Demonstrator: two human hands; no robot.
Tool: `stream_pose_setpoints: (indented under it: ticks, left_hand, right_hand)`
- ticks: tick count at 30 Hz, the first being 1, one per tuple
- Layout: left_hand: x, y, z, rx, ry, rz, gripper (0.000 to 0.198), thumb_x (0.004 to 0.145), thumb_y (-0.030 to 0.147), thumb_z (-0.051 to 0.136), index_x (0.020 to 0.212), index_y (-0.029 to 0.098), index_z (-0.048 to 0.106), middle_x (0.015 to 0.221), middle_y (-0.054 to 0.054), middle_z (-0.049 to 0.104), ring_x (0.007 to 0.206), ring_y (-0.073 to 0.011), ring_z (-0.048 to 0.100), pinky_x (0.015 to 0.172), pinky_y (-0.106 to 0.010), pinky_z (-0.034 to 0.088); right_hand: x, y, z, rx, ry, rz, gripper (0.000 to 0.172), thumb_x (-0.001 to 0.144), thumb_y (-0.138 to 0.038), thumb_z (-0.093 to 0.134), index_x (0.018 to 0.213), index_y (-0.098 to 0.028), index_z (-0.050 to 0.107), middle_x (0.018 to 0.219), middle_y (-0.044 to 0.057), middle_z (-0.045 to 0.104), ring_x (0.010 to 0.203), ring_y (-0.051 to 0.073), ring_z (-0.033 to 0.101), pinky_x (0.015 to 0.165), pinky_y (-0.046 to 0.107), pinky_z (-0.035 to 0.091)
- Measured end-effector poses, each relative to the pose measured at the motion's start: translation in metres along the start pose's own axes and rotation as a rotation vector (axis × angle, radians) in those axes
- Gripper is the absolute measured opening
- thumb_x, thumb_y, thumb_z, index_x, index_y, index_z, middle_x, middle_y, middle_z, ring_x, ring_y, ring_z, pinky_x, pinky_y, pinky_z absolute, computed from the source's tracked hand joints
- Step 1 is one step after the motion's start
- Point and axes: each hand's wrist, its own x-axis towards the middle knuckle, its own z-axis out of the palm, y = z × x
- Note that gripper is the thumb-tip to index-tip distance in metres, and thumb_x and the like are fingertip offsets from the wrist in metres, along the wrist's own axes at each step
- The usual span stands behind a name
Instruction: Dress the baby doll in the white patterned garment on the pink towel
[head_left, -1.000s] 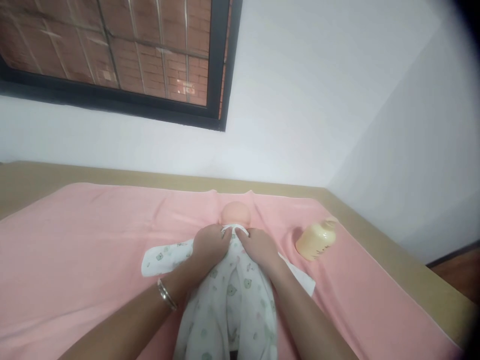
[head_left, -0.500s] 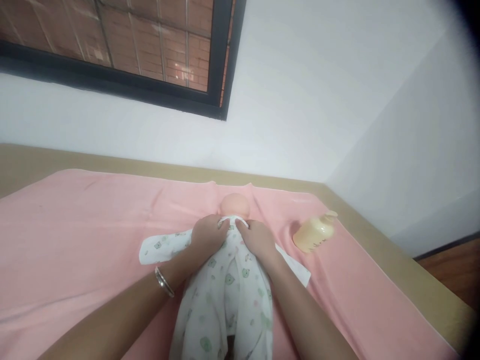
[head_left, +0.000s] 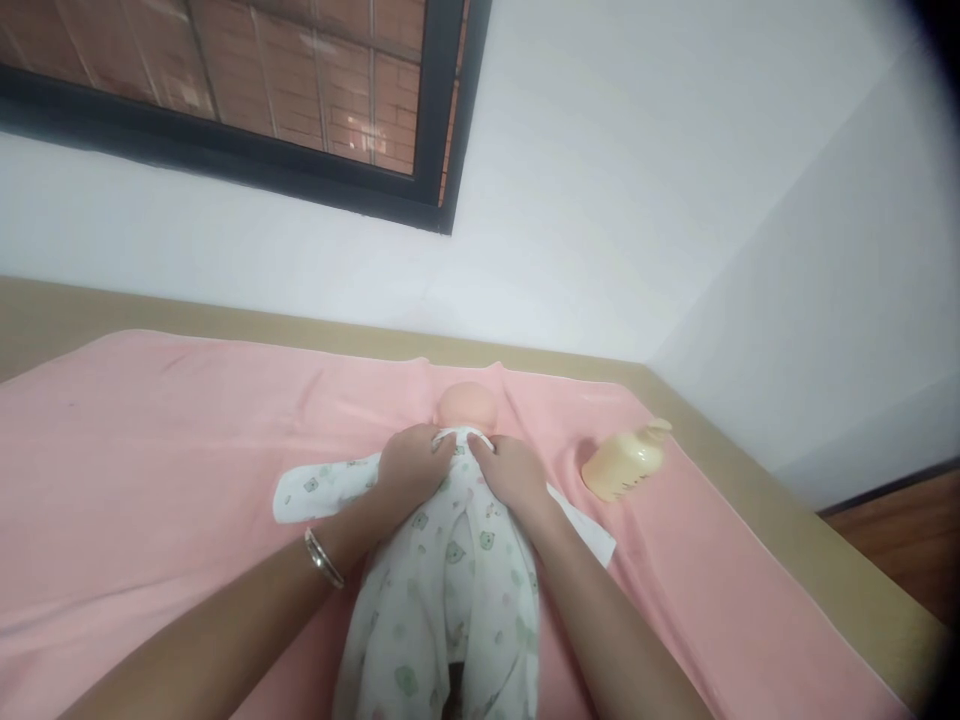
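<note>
A baby doll (head_left: 466, 403) lies on its back on a pink blanket (head_left: 150, 440), head away from me. It wears a white printed garment (head_left: 442, 590) that is open down the front. My left hand (head_left: 409, 468) pinches the left edge of the garment at the collar, fingers closed on the cloth. My right hand (head_left: 511, 472) grips the right edge of the collar the same way, close beside the left. A metal bangle (head_left: 322, 558) sits on my left wrist.
A pale yellow pump bottle (head_left: 622, 462) lies on its side on the blanket, right of the doll. The tan bed edge (head_left: 810, 540) runs along the right and back. White walls meet in the corner, with a dark-framed window (head_left: 442, 120) above.
Both hands stay on the garment's collar, drawing its edges slightly closer together. The view has tilted a little, so everything sits slightly higher and further left in the frame.
</note>
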Motion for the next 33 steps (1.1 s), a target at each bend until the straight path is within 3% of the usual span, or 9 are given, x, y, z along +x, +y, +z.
stream_pose_setpoints:
  ticks: [33]
  left_hand:
    - [0.0002,-0.0004,0.0000,0.004,0.022,0.017,0.043,0.086,0.042,0.030,0.074,0.018,0.063,0.076,-0.005,0.064,0.070,-0.0166,0.054,0.062,-0.027,0.035]
  right_hand:
    - [0.0004,0.0002,0.0001,0.007,-0.003,0.014,0.068,0.088,-0.065,0.017,0.088,-0.017,0.066,0.085,0.011,0.067,0.080,0.022,0.059,0.065,0.027,0.037]
